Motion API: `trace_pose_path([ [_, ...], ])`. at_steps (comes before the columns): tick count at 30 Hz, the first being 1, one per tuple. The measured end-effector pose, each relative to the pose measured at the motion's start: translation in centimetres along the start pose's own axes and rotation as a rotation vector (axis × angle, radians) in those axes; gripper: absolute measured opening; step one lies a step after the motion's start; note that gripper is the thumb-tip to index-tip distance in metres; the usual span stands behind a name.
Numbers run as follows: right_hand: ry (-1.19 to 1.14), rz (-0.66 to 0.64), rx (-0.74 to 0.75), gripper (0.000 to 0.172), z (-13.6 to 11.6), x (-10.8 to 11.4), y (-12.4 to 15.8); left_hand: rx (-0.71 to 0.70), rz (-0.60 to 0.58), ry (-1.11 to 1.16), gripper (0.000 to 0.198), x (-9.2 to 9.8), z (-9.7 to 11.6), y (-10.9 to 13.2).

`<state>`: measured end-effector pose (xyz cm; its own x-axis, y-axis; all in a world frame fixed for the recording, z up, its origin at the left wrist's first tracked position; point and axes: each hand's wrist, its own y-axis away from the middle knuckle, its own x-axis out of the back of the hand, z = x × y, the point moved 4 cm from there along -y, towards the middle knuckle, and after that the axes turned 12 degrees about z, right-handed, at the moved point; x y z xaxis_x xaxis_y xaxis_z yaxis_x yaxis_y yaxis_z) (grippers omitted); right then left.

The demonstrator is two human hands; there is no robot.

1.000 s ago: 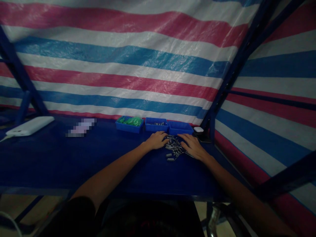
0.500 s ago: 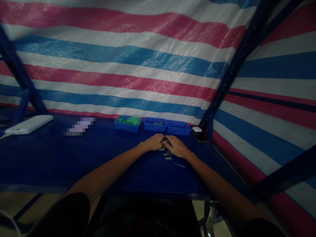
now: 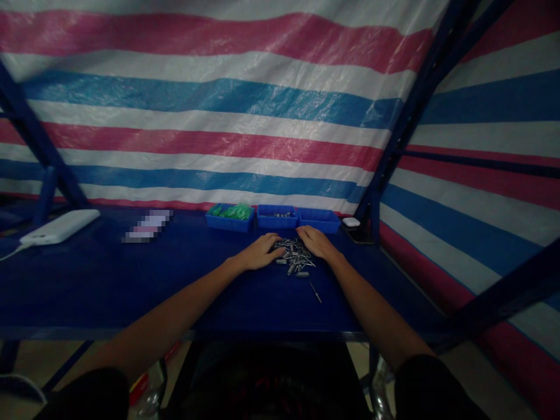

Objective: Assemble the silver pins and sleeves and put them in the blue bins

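A loose pile of small metal parts (image 3: 296,255), thin pins and short grey cylinders, lies on the blue table (image 3: 175,291). Along the pile's left side rests my left hand (image 3: 261,252), its thumb and fingers apart and touching the edge parts. My right hand (image 3: 315,242) lies at the pile's upper right, fingers stretched forward, palm down. Neither hand grips anything that I can see. One thin metal pin (image 3: 315,293) sits apart from the rest, nearer to me.
Behind the pile stand three blue bins: one with green plastic bits (image 3: 230,217), one with small metal pieces (image 3: 277,217), and an empty bin (image 3: 319,220). A white case (image 3: 351,222) and a dark phone (image 3: 360,235) lie right; a white power bank (image 3: 61,227) lies left.
My hands have moved apart, the left one leftward, uncovering the metal parts between them. The separate pin now lies at a steeper angle.
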<state>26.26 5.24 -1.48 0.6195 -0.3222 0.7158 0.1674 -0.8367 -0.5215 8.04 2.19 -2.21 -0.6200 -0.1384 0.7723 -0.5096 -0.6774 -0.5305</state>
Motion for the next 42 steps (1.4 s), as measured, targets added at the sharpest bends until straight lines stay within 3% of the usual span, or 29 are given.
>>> trace_pose_path([
  [3, -0.099, 0.003, -0.154, 0.053, 1.9, 0.5, 0.6, -0.036, -0.011, -0.071, 0.045, -0.6, 1.1, 0.3],
  [5, -0.221, 0.011, -0.205, 0.059, 1.6, 0.2, 0.8, -0.111, 0.042, -0.127, 0.040, -0.3, 2.4, 0.4],
  [8, -0.468, -0.029, -0.252, 0.069, 0.0, -0.9, 0.9, -0.333, 0.097, -0.152, 0.035, 0.5, 5.7, 0.8],
  [10, -0.576, -0.012, -0.294, 0.075, -0.8, -1.2, 0.7, -0.530, 0.033, -0.111, 0.033, 0.3, 8.5, 1.4],
  [12, -0.538, 0.067, -0.312, 0.077, -0.7, -0.9, 0.6, -0.666, -0.044, -0.088, 0.029, -0.3, 11.0, 2.1],
  [15, -0.365, 0.122, -0.295, 0.074, -0.2, -0.3, 0.9, -0.645, -0.118, -0.125, 0.022, -1.3, 12.6, 2.6],
  [18, -0.294, 0.028, -0.269, 0.068, -0.2, -0.9, 1.1, -0.557, -0.151, -0.162, 0.021, -1.7, 12.4, 2.6],
  [22, -0.367, -0.056, -0.182, 0.058, -1.5, -2.4, 0.5, -0.471, -0.154, -0.137, 0.024, -1.6, 11.5, 2.5],
  [29, -0.416, -0.190, -0.176, 0.054, -2.6, -3.9, -1.1, -0.433, -0.103, -0.254, 0.013, -1.5, 11.5, 2.7],
  [32, -0.480, -0.225, -0.103, 0.051, -3.6, -4.1, -1.4, -0.435, -0.094, -0.253, 0.012, -1.6, 11.5, 2.8],
  [35, -0.552, -0.277, -0.077, 0.050, -4.3, -4.5, -1.0, -0.415, -0.097, -0.165, 0.012, -1.6, 11.0, 2.6],
  [38, -0.621, -0.290, -0.144, 0.053, -4.2, -4.5, -0.2, -0.332, -0.071, -0.003, 0.012, -1.3, 10.2, 1.9],
  [42, -0.678, -0.268, -0.246, 0.061, -4.2, -3.7, 0.6, -0.204, 0.078, 0.182, 0.013, 0.1, 8.3, 0.4],
])
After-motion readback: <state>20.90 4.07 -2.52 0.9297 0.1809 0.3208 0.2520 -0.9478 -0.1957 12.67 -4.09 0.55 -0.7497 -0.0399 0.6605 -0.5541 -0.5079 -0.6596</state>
